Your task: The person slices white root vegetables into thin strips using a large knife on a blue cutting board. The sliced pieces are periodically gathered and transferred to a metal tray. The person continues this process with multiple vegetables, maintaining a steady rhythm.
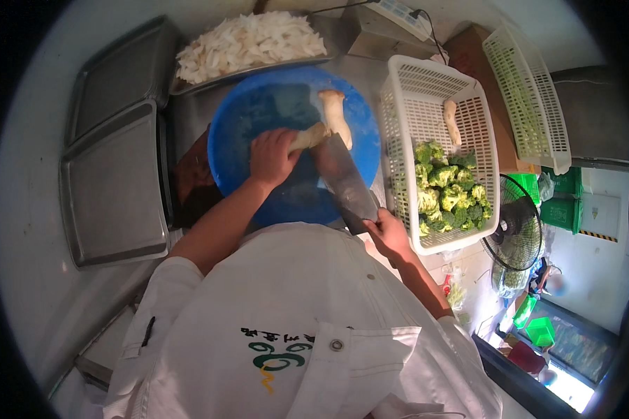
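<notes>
On the round blue cutting board (272,105), my left hand (273,157) grips a king oyster mushroom (310,137) that points to the right. My right hand (388,233) holds a broad cleaver (348,180) near its handle end. The blade slants across the board's right side, with its far tip close to the end of the held mushroom. A second king oyster mushroom (335,116) lies lengthwise just beyond the blade. The left fingers hide the near end of the held mushroom.
Behind the board, a metal tray (251,72) bears a heap of sliced white pieces. Stacked metal trays (118,194) stand at left. At right, a white plastic basket (440,70) holds broccoli florets (451,191) and one mushroom (452,123). Beyond it are a cardboard box (503,125) and a fan (513,225).
</notes>
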`<state>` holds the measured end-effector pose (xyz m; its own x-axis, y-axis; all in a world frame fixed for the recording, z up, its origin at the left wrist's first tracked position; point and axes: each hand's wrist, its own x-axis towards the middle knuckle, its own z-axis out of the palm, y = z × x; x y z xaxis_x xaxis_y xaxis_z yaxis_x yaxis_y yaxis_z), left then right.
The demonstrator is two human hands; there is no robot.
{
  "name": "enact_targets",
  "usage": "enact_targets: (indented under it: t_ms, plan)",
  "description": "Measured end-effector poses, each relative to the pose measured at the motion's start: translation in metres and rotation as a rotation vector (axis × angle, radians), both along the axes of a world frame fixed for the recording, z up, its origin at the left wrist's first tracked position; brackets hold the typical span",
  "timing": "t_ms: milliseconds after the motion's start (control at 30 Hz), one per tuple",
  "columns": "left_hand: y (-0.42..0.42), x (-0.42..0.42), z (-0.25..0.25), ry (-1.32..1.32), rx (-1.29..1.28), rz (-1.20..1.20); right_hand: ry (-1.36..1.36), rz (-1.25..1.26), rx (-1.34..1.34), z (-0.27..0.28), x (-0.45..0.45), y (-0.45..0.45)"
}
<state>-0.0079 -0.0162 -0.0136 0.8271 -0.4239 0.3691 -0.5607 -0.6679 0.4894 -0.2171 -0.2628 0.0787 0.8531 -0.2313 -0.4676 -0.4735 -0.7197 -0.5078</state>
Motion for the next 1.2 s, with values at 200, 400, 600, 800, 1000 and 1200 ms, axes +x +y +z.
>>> enact_targets:
  t_ms: [200,400,600,800,1000,1200]
  plan:
    - [0.002,0.006,0.004,0.149,0.092,-0.064,-0.144,-0.302,0.148,-0.003,-0.023,0.007]
    - [-0.043,0.005,0.029,-0.096,0.099,0.031,-0.205,-0.395,0.223,-0.031,-0.022,0.015]
    - [-0.038,0.015,0.026,0.104,0.215,-0.080,-0.223,-0.384,0.189,-0.025,-0.022,0.019]
    - [-0.005,0.015,0.018,0.139,0.240,-0.159,-0.179,-0.312,0.109,-0.004,-0.012,0.030]
    - [-0.025,0.014,0.037,0.122,0.185,-0.145,-0.202,-0.355,0.118,-0.010,-0.005,0.035]
    - [-0.034,0.019,0.026,0.124,0.253,-0.147,-0.251,-0.359,0.151,-0.004,-0.005,0.031]
